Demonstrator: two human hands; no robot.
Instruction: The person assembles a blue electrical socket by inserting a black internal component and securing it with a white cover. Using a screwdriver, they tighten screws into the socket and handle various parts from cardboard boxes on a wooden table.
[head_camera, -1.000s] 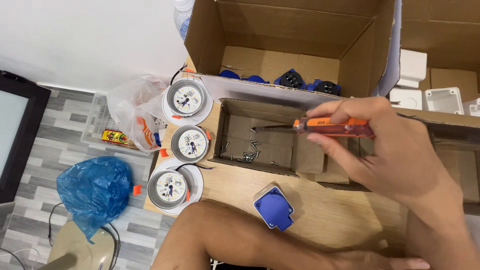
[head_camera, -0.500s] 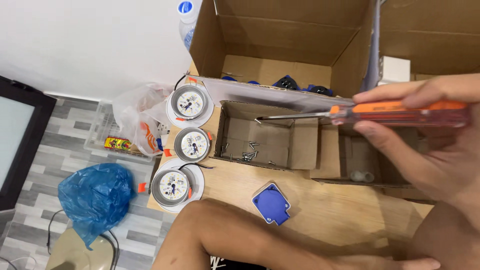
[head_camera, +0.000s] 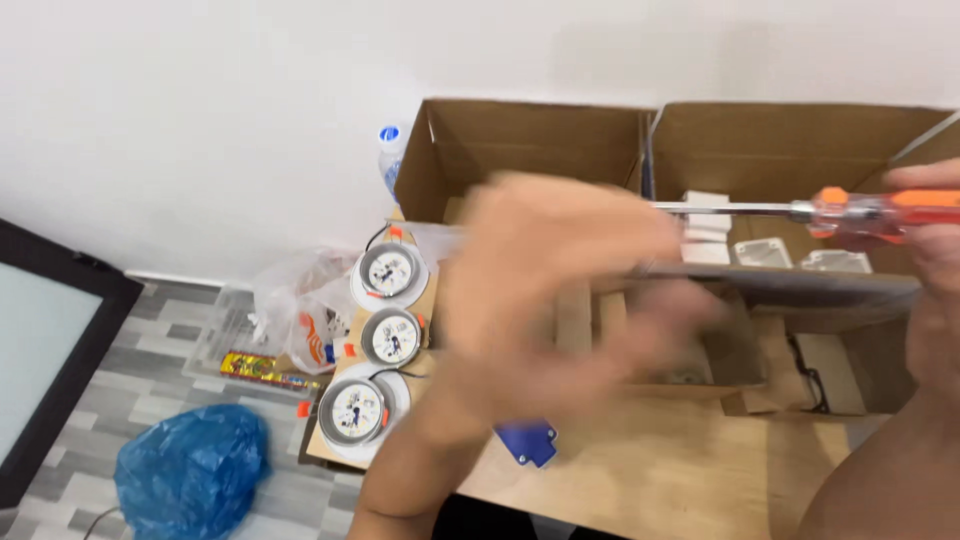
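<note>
1. The right hand (head_camera: 935, 235) sits at the right edge of the view, its fingers wrapped around the orange, part-clear handle of a screwdriver (head_camera: 850, 208). The metal shaft runs level toward the left, over the open cardboard boxes.

2. The left hand (head_camera: 560, 290) is raised in the middle of the view, between the camera and the boxes. It is heavily blurred – the fingers look loosely spread and nothing shows in them, though the blur leaves the grip hard to read. The tip of the screwdriver shaft passes behind this hand, so I cannot tell whether hand and tool touch.

3. Two tall cardboard boxes stand against the white wall: the left box (head_camera: 520, 140) and the right box (head_camera: 790, 140). The right one holds white plastic parts (head_camera: 765, 252).

4. A lower cardboard tray (head_camera: 740, 370) with dividers lies in front of them on the wooden table (head_camera: 650, 480).

5. Three round recessed lamps (head_camera: 390, 338) with silver rims and orange clips lie in a row at the table's left edge.

6. A blue plastic part (head_camera: 528, 440) lies on the table just below the left forearm.

7. Off the table to the left – a clear plastic bag (head_camera: 300, 300), a blue plastic bag (head_camera: 190, 470) on the tiled floor, and a dark-framed panel (head_camera: 50, 350).
</note>
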